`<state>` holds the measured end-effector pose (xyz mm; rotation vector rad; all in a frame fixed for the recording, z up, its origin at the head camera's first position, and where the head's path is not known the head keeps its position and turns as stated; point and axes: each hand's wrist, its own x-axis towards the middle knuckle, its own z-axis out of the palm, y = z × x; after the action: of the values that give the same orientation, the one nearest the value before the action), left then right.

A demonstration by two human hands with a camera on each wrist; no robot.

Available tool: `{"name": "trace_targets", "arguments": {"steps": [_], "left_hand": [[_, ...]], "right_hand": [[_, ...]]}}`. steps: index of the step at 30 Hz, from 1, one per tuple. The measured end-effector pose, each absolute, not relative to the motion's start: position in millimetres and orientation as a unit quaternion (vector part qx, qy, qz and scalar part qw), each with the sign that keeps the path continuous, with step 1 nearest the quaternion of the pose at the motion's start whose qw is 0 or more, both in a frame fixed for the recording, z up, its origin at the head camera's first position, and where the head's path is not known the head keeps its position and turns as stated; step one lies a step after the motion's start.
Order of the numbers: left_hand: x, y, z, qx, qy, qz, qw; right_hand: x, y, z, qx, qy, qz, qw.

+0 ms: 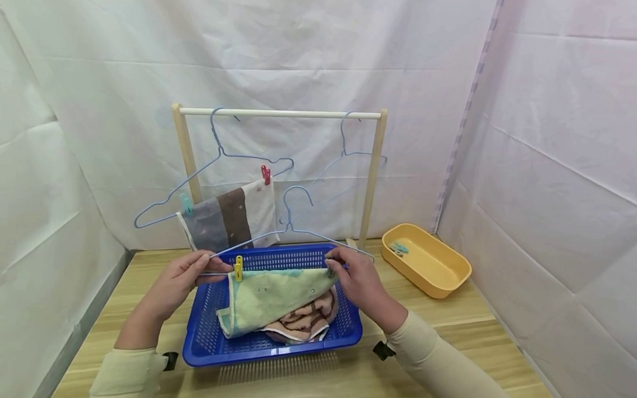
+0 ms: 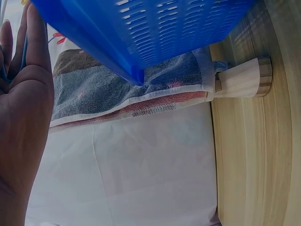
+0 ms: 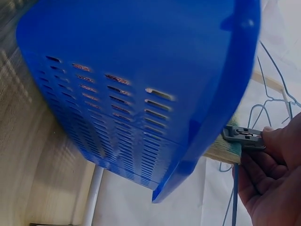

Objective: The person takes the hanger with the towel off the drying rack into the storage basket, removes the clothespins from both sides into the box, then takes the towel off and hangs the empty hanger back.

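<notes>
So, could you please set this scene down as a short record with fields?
Left hand: grips the lower blue hanger near its left end
Right hand: pinches a gray clothespin at a corner of the green towel
Other clip on green towel: yellow clothespin
Basket: blue basket, with a brown towel inside
Rack: wooden rack bearing two hangers; the left hanger carries a gray, brown and white towel
Tray: yellow-orange tray right of the basket, holding clothespins
</notes>
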<state>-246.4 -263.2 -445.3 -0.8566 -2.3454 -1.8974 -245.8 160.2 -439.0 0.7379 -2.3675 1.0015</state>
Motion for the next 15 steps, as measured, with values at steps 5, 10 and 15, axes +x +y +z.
{"name": "trace_targets", "arguments": {"steps": [5, 10, 15], "left_hand": [[-246.6, -263.6, -445.9, -0.274, -0.746, -0.607, 0.000], [-246.4, -264.0, -445.7, -0.273, -0.746, -0.607, 0.000], [-245.3, -264.2, -445.2, -0.270, -0.748, -0.606, -0.001]], "right_hand": [[-248.2, 160.6, -441.2, 0.267, -0.859, 0.361, 0.247], [-249.3, 160.0, -442.2, 0.273, -0.851, 0.358, 0.272], [-250.9, 160.0, -442.4, 0.274, -0.843, 0.363, 0.286]]}}
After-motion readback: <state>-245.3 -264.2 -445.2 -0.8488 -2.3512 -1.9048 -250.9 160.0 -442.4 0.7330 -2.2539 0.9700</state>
